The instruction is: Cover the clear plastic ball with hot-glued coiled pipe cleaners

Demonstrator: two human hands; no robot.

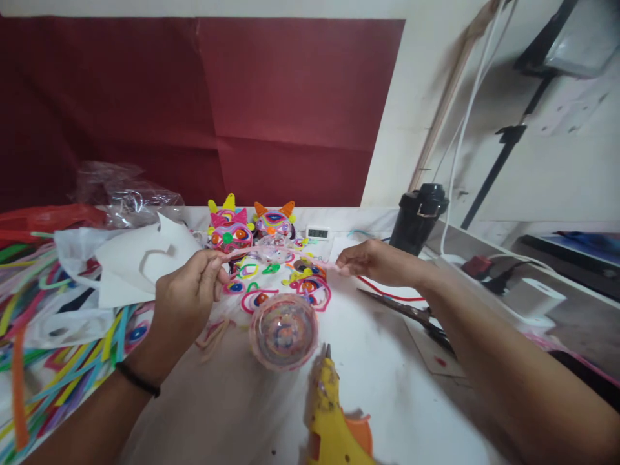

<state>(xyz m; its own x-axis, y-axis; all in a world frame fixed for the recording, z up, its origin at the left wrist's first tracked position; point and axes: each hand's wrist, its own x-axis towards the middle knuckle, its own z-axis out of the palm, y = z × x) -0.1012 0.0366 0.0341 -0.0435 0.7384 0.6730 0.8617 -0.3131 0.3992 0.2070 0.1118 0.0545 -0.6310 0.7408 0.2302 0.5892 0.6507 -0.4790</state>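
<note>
A pale pink pipe cleaner (256, 250) is stretched between my two hands above the table. My left hand (191, 284) pinches one end of it, thumb against fingers. At the other end, my right hand (371, 261) is closed on it with bent fingers. Below and between them stands a round clear plastic bowl (283, 332) with a pink edging round its rim. Behind the bowl lie colourful eye-shaped pieces (310, 287) and small curled pipe-cleaner bits (248, 270). Several pale pink pieces (216, 336) lie beside my left wrist.
A yellow glue gun (332, 413) lies at the front, scissors (411, 313) under my right forearm. Loose pipe cleaners (72, 368) and cut white paper (140, 261) cover the left. Decorated animal heads (274, 221), a small digital clock (318, 232) and a black bottle (419, 219) stand behind.
</note>
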